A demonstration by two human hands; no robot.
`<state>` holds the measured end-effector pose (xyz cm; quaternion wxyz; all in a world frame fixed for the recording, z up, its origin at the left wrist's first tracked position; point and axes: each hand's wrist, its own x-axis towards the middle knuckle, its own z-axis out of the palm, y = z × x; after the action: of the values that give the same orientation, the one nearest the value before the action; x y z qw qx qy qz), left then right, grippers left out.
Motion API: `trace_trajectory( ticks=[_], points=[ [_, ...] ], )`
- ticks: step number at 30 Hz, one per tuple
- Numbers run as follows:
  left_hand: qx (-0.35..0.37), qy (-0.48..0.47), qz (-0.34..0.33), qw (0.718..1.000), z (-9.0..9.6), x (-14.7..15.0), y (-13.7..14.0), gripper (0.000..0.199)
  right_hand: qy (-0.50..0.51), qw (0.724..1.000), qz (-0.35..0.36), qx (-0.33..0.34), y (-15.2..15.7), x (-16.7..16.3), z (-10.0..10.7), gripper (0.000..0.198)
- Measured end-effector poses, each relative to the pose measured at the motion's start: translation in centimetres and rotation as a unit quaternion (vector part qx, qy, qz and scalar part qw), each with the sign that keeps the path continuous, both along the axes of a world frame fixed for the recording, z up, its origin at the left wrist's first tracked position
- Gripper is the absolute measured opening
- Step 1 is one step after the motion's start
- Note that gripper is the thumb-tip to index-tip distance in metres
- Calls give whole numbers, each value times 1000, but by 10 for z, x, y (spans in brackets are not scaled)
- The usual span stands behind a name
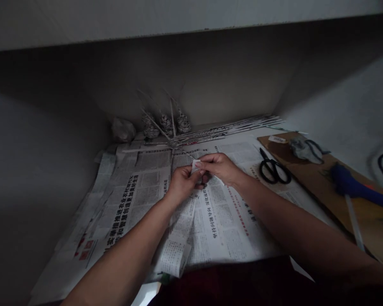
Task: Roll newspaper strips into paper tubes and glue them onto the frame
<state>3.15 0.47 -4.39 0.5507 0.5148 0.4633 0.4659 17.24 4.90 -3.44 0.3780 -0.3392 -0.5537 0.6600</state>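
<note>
My left hand (182,183) and my right hand (221,168) meet over the newspaper-covered table (226,238). Both have their fingers pinched on a strip of newspaper (195,165), whose pale end shows between the fingertips. Just behind my hands lies a spoked piece of thin rolled-paper sticks (172,145), its arms spreading from one centre. One thin stick reaches from it toward my fingers; whether it is held too I cannot tell. A longer newspaper strip (175,253) trails below my left wrist toward the front edge.
At the back stand several small woven paper pieces (183,122) beside a plastic bag (123,129). A bundle of rolled-paper sticks (242,125) lies behind. Black scissors (274,171) rest at right, near a brown board (335,212) holding a blue tool (357,185). A ledge (191,21) overhangs.
</note>
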Motion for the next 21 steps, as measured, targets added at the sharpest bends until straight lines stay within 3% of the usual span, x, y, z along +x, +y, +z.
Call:
trace_trajectory(
  ticks=[6, 11, 16, 21],
  points=[
    [9, 2, 8, 1000, -3, 2, 1, 34, 5, 997, -64, -30, -5, -7, 1, 36],
    [13, -4, -8, 1000, -3, 1, 0, 35, 8, 997, -72, -23, -8, -7, 4, 36],
    [14, -8, -20, 1000, -3, -1, 1, 35, -20, 1000, -17, -2, -6, -2, 7, 34],
    [21, 31, -29, 999, -9, -1, 3, 36, -12, 998, -57, -15, -6, -4, 6, 35]
  ],
)
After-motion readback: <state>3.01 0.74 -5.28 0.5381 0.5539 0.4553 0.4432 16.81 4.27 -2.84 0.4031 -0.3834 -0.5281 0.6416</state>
